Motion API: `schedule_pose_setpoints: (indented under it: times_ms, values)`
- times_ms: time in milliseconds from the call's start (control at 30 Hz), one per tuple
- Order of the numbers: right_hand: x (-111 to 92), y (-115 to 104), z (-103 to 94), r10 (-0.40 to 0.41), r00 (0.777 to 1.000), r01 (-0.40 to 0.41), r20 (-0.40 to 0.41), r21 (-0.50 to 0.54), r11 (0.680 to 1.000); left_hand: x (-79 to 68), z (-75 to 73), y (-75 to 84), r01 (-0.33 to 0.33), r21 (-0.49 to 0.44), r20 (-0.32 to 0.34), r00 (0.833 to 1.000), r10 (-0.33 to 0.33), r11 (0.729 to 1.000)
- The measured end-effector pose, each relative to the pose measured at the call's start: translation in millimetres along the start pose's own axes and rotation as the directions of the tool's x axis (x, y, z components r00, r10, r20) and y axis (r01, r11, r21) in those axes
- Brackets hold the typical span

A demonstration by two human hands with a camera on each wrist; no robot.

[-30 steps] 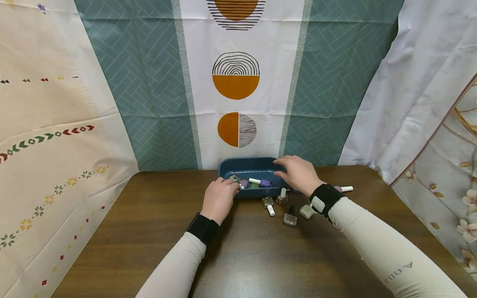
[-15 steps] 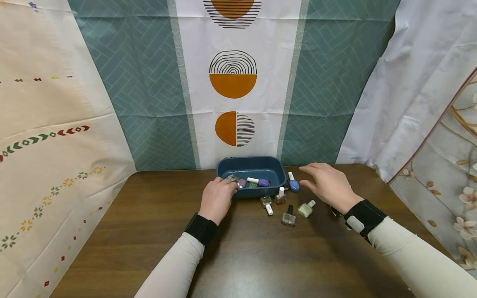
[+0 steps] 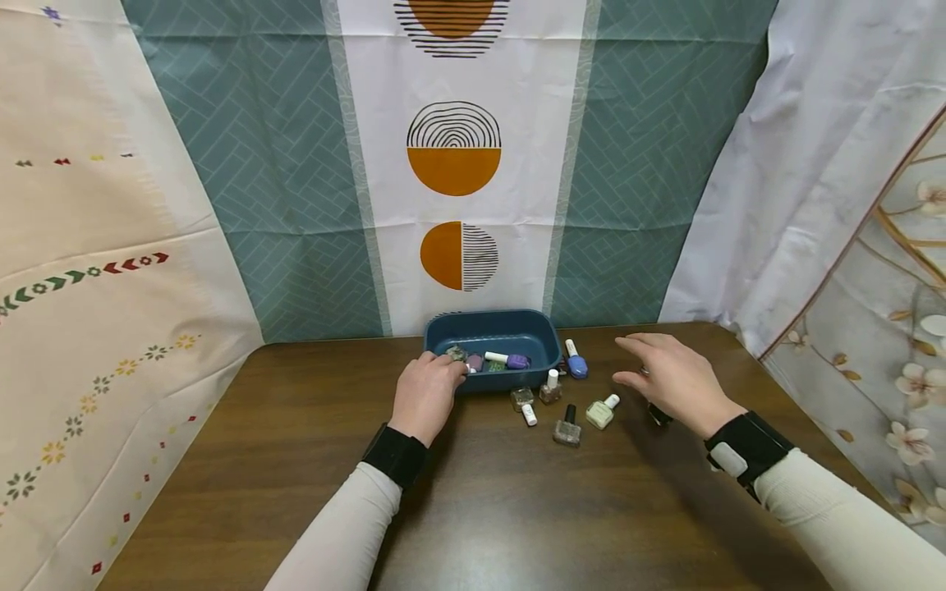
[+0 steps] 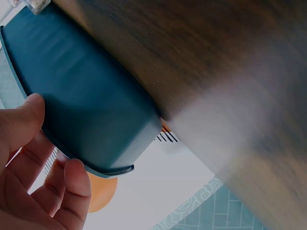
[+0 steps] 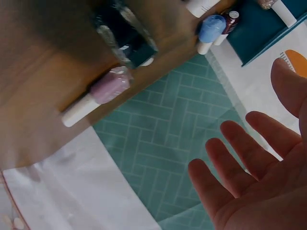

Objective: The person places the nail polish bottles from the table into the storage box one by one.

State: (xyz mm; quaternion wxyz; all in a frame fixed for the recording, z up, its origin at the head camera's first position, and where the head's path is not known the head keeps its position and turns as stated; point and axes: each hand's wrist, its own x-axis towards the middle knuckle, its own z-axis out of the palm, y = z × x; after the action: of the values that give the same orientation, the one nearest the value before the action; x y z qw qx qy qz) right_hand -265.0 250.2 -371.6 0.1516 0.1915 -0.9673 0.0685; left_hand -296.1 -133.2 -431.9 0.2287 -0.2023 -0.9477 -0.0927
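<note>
A dark blue plastic bin (image 3: 510, 380) stands at the back of the table, with several nail polish bottles inside, among them a purple one with a white cap (image 3: 517, 361). My left hand (image 3: 424, 398) grips the bin's near-left rim; in the left wrist view the thumb lies against the bin's wall (image 4: 86, 86). Right of the bin, my right hand (image 3: 676, 382) hovers with relaxed, spread fingers and holds nothing. Below that palm, the right wrist view shows a lilac nail polish bottle (image 5: 110, 86) and a dark bottle (image 5: 125, 36) lying on the table.
Several bottles lie in front of and beside the bin: a blue one (image 3: 577, 367), a pale green one (image 3: 599, 414), a glittery black-capped one (image 3: 567, 433) and a clear glittery one (image 3: 521, 400). Patterned cloth (image 3: 296, 205) hangs behind the table (image 3: 473, 509).
My right hand has moved right, from beside the bin's right end to above the table's right side, uncovering the blue bottle. My left hand keeps its grip on the bin.
</note>
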Motion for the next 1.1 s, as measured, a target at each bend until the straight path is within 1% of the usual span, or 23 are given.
schedule_pose_setpoints:
  times_ms: [200, 467, 700, 867, 1100]
  values:
    - [-14, 6, 4.0, 0.021, 1.000, -0.021, 0.020, -0.017, 1.000, -0.3, -2.0, -0.7, 0.010, -0.008, -0.001, 1.000, -0.010, 1.000]
    - [-31, 18, 13.4, 0.036, 0.999, -0.034, 0.028, -0.055, 0.998, 0.3, -1.4, -2.1, 0.017, -0.003, 0.002, 1.000, -0.017, 1.000]
    - [-43, 26, 21.6, 0.048, 0.998, -0.047, 0.034, -0.052, 0.998, -0.1, -0.6, -1.3, 0.023, -0.002, 0.008, 1.000, -0.023, 1.000]
    - [-49, 30, 24.4, 0.055, 0.998, -0.053, 0.038, -0.056, 0.997, 0.2, 0.0, -0.7, 0.022, -0.008, -0.003, 1.000, -0.022, 1.000]
    - [-53, 31, 28.6, 0.082, 0.995, -0.080, 0.064, -0.025, 0.996, 0.0, 1.2, 0.1, 0.009, -0.010, -0.010, 1.000, -0.009, 1.000]
